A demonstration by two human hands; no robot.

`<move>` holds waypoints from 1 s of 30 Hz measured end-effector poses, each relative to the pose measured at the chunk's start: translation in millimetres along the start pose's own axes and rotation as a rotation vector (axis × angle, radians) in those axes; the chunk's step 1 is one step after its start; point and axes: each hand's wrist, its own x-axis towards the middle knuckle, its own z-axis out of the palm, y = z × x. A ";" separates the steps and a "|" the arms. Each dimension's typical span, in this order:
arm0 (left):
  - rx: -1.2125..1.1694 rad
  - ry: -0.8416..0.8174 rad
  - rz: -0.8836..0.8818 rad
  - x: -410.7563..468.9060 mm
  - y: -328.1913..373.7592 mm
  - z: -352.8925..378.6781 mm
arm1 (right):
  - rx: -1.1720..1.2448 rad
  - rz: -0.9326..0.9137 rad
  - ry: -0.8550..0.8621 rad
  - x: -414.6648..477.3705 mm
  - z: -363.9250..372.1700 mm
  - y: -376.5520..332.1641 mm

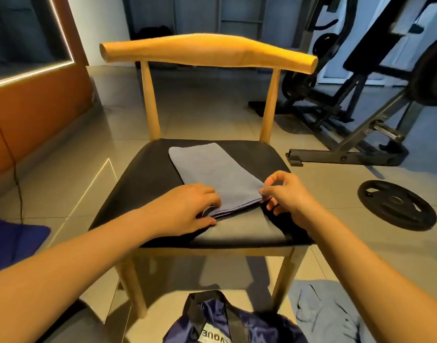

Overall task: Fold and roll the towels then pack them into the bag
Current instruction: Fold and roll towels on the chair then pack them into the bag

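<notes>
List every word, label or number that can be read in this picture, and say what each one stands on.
"VGUE", as far as it reads: upside down on the pale label of the navy bag, cut off by the frame edge.
Markings on the weight plate, if any: too blurred to read.
Nothing else shows text.

dim warm light; a led strip (61, 28) glows upper left, floor tiles (212, 110) glare softly, wide-angle edges bend, mild blur.

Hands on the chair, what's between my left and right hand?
In the head view, the near edge of the folded towel runs from the left hand to the right hand, on the chair seat; each pinches a corner.
</notes>
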 end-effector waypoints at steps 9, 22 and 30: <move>-0.256 0.240 -0.353 -22.2 10.9 -2.0 | -0.703 -0.732 0.068 -24.3 0.9 0.4; -0.720 0.099 -0.806 -54.7 8.3 -17.6 | -0.554 -0.557 -0.355 -23.0 16.8 0.2; -0.434 0.154 -0.876 -40.1 4.0 6.0 | -0.679 -0.473 -0.160 -10.9 34.1 7.2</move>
